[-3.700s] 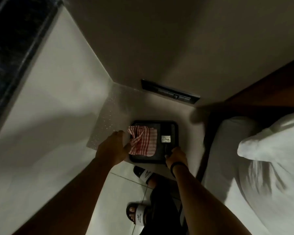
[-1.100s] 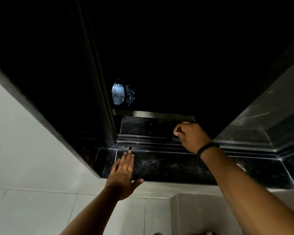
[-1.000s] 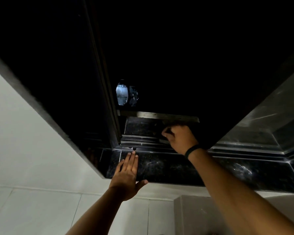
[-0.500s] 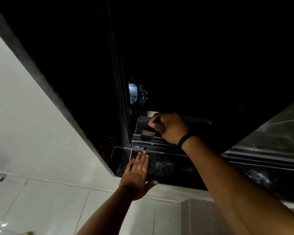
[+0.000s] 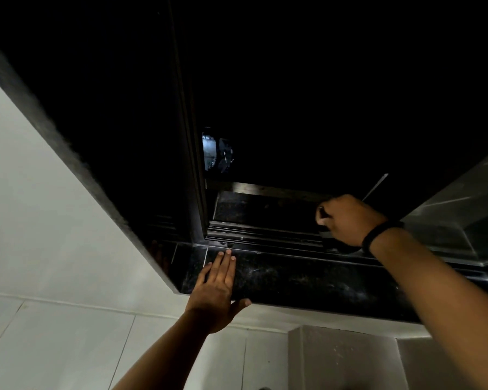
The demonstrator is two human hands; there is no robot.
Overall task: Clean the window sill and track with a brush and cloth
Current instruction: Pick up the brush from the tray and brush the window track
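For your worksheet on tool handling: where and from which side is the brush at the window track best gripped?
Grip the brush by its handle, from above and from the room side, as the right hand does. Its head points down into the narrow track, so only the upper end is free. The left hand lies flat on the sill, bracing. The brush is mostly hidden in the dark.

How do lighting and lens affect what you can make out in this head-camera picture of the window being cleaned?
Head view: very dim, the window opening nearly black; the dark sill shows faint sheen under the flat left hand; the brush is barely visible in the closed right hand over the track; wide-angle distortion slants the straight frame edges.
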